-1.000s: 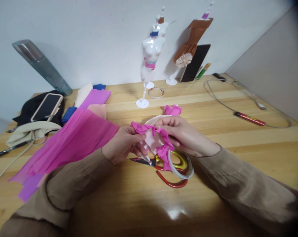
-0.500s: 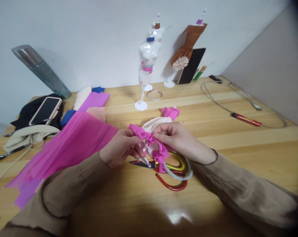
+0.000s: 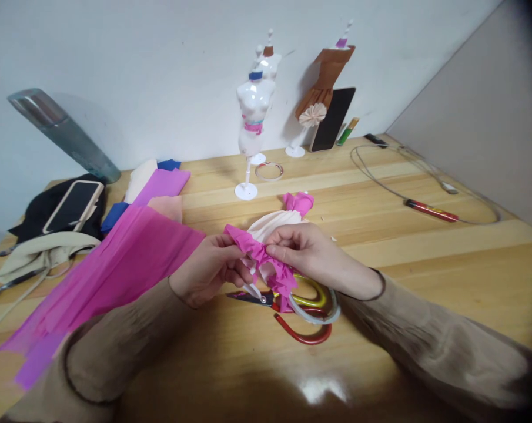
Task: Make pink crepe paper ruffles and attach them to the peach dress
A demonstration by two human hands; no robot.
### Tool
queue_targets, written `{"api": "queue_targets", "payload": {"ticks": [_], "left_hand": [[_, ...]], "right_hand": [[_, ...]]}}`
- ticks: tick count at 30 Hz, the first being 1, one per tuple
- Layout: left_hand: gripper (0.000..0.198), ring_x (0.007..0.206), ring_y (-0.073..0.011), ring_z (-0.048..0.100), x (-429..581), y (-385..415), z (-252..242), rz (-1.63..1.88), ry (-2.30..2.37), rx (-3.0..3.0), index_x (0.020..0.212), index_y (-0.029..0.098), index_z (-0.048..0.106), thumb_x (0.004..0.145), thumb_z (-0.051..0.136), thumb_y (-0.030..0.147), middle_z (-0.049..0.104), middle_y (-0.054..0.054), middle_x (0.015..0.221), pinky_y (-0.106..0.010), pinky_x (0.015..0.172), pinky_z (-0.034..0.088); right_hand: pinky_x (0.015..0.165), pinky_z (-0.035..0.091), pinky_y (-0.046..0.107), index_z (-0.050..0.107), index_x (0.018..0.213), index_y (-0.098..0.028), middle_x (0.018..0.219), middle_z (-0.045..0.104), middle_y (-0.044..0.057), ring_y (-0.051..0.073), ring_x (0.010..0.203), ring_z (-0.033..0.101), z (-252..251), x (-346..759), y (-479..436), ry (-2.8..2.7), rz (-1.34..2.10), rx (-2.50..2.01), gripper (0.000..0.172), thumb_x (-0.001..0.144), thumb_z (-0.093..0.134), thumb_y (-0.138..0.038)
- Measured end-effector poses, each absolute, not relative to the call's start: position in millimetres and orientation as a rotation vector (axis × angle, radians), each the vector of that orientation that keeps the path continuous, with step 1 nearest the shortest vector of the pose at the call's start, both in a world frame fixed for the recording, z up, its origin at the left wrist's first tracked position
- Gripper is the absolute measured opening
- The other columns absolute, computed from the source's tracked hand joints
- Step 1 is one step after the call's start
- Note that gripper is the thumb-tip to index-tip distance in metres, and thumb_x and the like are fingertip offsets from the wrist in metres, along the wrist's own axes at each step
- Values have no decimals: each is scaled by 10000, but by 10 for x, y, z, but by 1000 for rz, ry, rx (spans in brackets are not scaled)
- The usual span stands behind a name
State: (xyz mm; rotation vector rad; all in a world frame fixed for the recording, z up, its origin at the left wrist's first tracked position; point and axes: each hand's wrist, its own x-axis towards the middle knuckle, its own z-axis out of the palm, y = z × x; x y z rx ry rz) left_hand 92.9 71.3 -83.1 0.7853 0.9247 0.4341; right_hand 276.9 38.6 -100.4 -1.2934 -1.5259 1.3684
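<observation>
Between my hands is a gathered pink crepe paper ruffle (image 3: 253, 249), attached to or lying along a white pleated paper skirt (image 3: 272, 222) with a pink top (image 3: 299, 201) at its far end. My left hand (image 3: 213, 267) pinches the ruffle's left part between thumb and fingers. My right hand (image 3: 307, 252) pinches it near the middle, on the white skirt's near side. Just below lie scissors (image 3: 303, 338) with red and yellow handles, blades pointing left. A whitish roll of tape (image 3: 331, 316) overlaps their handles, partly covered by the hanging ruffle.
White dress-form mannequins (image 3: 254, 106) stand at the back, one in a brown dress (image 3: 330, 70). Pink crepe paper sheets (image 3: 133, 258) spread on the left beside a phone (image 3: 74, 205). A spray bottle (image 3: 67, 138) leans on the wall. A cable (image 3: 380, 182) and red tube (image 3: 431, 210) lie right.
The view has shifted slightly, so everything sits a little further left and lower. Both hands keep their pinch on the pink ruffle, with hardly any movement.
</observation>
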Motion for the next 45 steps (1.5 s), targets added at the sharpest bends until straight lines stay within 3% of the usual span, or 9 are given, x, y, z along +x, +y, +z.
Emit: {"api": "queue_targets", "payload": {"ticks": [19,45], "left_hand": [[113,397,-74,566,913,732,-850,450,928,781,643,67,644,750,625,96,626,-47,485,-104,387,417],[75,451,-81,564,893,740,-876,450,938,812,691,72,646,752,609,96,620,-46,535,-141,449,451]], "right_hand": [[479,319,233,502,601,-176,553,448,-24,102,518,399,-1070,2766,395,-1706,1135,-1382,236,797,564,-291],[497,306,237,496,572,-174,529,460,-36,102,507,414,-1067,2723,383,-1799,998,-1466,224,787,560,-170]]}}
